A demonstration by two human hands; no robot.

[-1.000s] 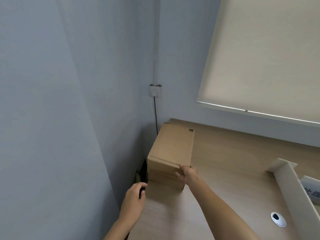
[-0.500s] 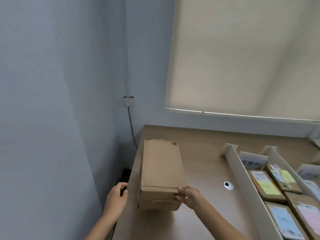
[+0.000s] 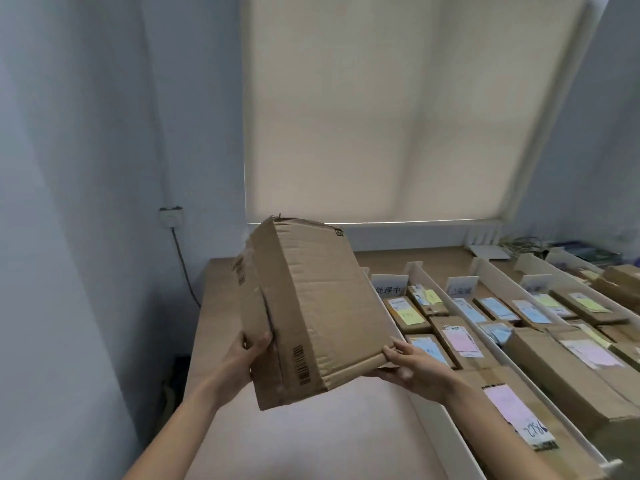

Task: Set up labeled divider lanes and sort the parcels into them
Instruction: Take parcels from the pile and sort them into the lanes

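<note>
Both hands hold one cardboard box up off the counter. The left hand grasps its left side face, thumb curled over the edge beside a printed barcode. The right hand grips the near right corner, thumb on top and fingers tucked underneath. Both forearms reach up from the bottom of the view. The box is tilted, its far end raised and its broad top face leaning to the right. It hangs over the bare left part of the counter, just left of the first white divider.

Right of that divider run parallel lanes, each with a white label card standing at its far end. The first card carries dark characters; the second card is too blurred to read. The first lane holds brown parcels lying flat, with a yellow note, a blue note and a pink note. Nearest the person lies a larger parcel whose pink note sits above a handwritten number. Further lanes to the right hold more brown parcels with blue, yellow and pink notes.

Behind the counter hangs a cream roller blind. On the wall to its left is a socket with a cable running down.
</note>
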